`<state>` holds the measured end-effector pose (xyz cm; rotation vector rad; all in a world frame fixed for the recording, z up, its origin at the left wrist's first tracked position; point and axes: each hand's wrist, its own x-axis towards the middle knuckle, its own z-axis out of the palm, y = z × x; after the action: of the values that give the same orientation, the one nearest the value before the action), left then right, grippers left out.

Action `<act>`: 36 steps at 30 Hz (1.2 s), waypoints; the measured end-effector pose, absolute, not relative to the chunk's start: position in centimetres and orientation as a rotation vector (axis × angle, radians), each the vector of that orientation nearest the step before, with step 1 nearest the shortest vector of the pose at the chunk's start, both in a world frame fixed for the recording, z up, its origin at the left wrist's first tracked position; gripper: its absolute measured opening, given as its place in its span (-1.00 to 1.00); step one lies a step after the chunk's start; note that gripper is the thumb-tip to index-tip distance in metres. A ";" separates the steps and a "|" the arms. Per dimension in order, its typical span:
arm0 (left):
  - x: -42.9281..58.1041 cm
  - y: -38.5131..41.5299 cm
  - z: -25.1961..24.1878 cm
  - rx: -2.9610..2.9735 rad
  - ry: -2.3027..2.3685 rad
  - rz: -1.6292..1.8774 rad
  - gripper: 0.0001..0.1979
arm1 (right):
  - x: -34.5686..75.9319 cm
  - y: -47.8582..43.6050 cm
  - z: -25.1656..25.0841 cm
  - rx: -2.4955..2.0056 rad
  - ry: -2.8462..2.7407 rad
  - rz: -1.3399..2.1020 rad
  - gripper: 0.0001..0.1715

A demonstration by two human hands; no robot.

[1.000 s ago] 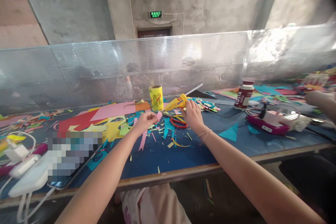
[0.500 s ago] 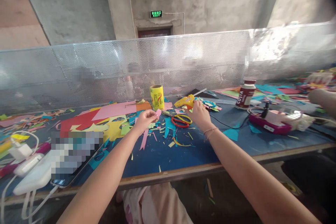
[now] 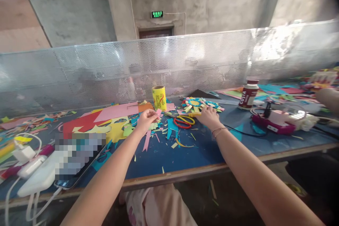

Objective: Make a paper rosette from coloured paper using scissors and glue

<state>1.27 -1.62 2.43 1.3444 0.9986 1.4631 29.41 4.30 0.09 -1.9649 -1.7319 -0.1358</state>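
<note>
My left hand pinches a small piece of pink paper above a heap of cuttings. My right hand is closed over a yellow glue gun, low over the table; most of the gun is hidden under the fingers. Beyond that hand lies a paper flower with a yellow centre and many-coloured strips around it. Scissors with red and yellow handles rest between my hands. A yellow cardboard tube stands upright just behind them.
A phone and a white power bank with cables lie at the left. A brown bottle and a purple power strip stand right. A perforated metal screen borders the blue table. Another person's hand shows far right.
My right hand has moved slightly right and down with the glue gun, which has turned and dropped lower, uncovering the paper flower. My left hand keeps the pink paper in nearly the same place.
</note>
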 end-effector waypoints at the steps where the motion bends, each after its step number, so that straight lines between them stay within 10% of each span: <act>1: 1.3 -1.6 2.4 1.340 0.995 1.468 -0.71 | 28.8 4.3 0.3 -1.830 -1.743 -0.098 -0.50; 7: 1.2 -1.2 2.3 1.285 0.974 1.489 -0.65 | 20.7 3.0 2.1 -0.927 -1.821 0.692 -0.65; 16: 1.0 -1.5 2.7 1.194 0.881 1.550 -0.69 | 12.9 0.8 2.3 -0.706 -1.220 1.247 -0.69; 36: 1.5 -1.7 2.5 1.244 0.874 1.502 -0.67 | 13.4 -0.1 2.4 -0.459 -1.122 1.395 -0.68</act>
<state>1.50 -1.70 2.50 1.2439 0.8737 1.5018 13.38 -0.14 2.38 -0.4585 -1.1219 1.3952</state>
